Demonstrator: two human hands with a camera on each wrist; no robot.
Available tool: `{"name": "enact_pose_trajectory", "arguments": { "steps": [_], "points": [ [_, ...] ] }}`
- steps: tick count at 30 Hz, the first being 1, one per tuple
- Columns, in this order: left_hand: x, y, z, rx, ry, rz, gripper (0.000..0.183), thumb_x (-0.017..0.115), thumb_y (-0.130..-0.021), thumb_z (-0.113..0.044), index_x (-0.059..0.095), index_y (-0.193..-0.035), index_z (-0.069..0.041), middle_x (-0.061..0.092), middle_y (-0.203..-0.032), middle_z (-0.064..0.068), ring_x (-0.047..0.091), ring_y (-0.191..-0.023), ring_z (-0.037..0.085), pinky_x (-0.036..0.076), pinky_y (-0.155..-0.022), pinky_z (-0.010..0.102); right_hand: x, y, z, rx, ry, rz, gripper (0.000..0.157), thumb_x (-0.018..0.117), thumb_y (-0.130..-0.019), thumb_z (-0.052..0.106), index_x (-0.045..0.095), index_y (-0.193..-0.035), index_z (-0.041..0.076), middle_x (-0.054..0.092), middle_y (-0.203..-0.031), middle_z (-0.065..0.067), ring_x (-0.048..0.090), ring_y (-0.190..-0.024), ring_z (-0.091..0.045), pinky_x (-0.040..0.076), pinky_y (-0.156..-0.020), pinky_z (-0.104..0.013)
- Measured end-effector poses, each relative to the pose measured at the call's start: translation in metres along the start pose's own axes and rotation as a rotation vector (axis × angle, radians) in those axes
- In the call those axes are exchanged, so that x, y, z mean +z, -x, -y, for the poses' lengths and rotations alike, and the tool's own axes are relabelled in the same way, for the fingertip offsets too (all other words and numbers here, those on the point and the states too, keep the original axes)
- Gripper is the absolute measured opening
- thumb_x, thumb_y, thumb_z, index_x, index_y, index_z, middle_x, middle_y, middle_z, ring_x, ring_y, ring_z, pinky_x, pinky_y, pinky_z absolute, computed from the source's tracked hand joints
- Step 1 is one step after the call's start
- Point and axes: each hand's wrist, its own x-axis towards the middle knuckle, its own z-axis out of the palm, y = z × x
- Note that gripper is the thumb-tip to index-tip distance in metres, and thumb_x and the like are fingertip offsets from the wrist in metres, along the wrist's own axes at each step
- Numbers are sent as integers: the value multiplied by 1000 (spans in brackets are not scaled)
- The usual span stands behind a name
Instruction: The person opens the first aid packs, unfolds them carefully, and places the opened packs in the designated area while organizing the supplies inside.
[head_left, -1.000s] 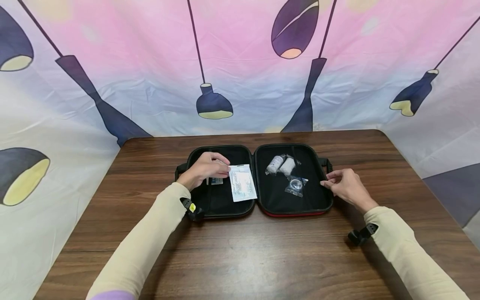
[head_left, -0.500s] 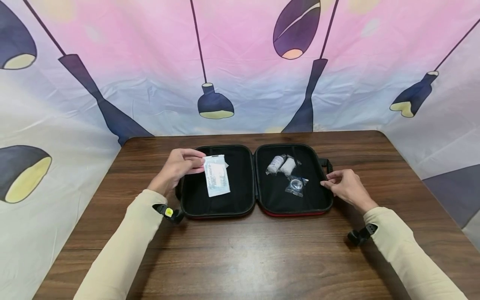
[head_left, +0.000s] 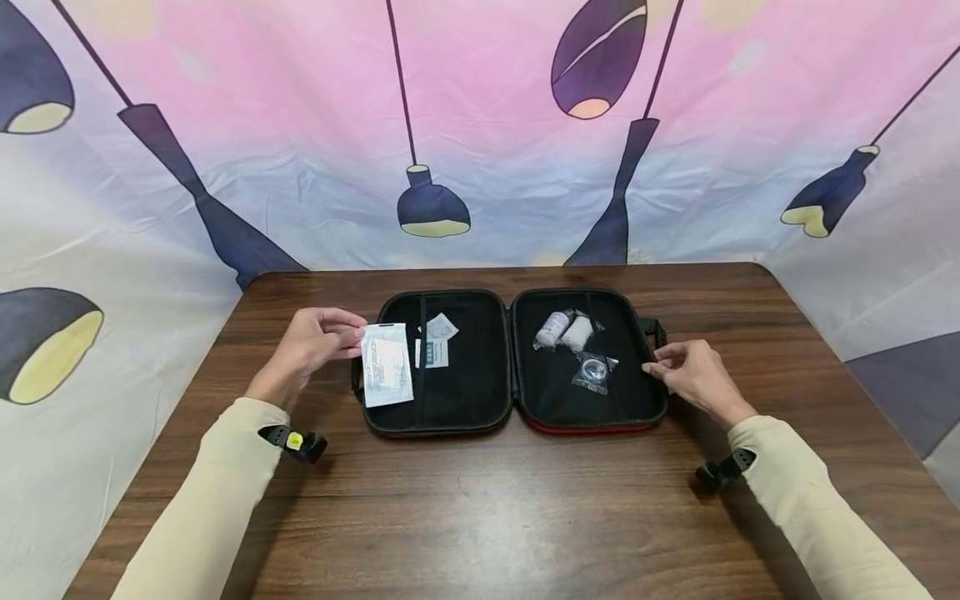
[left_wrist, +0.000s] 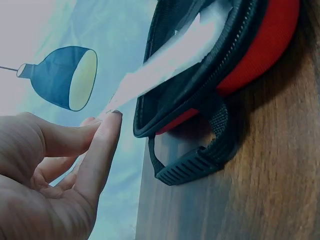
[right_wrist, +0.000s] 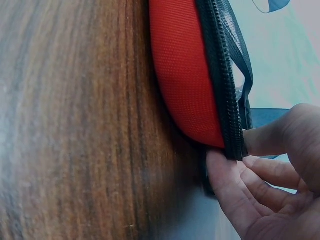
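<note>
A zippered case, red outside and black inside, lies unfolded on the table. My left hand pinches a white printed packet by its upper corner, over the left edge of the case. In the left wrist view the packet appears nearly edge-on between thumb and fingers. My right hand pinches the zippered rim of the right half; the right wrist view shows thumb and fingers on either side of the zipper. Small white packets lie in the left half.
Two wrapped white rolls and a clear packet with a round item lie in the right half. Black handles stick out at the sides, the left handle near my left hand. A printed cloth hangs behind the wooden table.
My left hand has drawn the white packet leftward from near the hinge to the left edge of the case, uncovering the small packets. My right hand has stayed on the rim.
</note>
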Motion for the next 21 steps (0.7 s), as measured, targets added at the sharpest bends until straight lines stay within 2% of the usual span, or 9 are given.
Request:
{"name": "enact_pose_trajectory", "arguments": {
  "steps": [4, 10, 21],
  "points": [
    [1, 0, 2, 17, -20, 15, 30, 62, -100, 1, 58, -125, 16, 65, -116, 29, 70, -83, 10, 60, -82, 30, 0, 0, 0, 5, -1, 0, 37, 72, -95, 21, 68, -114, -11, 70, -95, -18, 65, -76, -22, 53, -65, -30],
    [11, -1, 4, 33, -50, 15, 27, 62, -98, 5, 59, -121, 18, 66, -110, 28, 69, -79, 8, 60, -77, 26, 0, 0, -1, 7, 1, -3, 38, 73, -95, 21, 68, -114, -11, 71, -95, -18, 65, -77, -22, 52, -65, -30],
    [38, -5, 2, 8, -215, 37, 20, 62, -98, 3, 64, -116, 11, 66, -106, 24, 68, -81, 18, 61, -74, 27, 1, 1, -1, -8, 19, -12, 36, 72, -95, 20, 69, -112, -11, 71, -94, -17, 65, -84, -26, 51, -69, -32]
  ]
}}
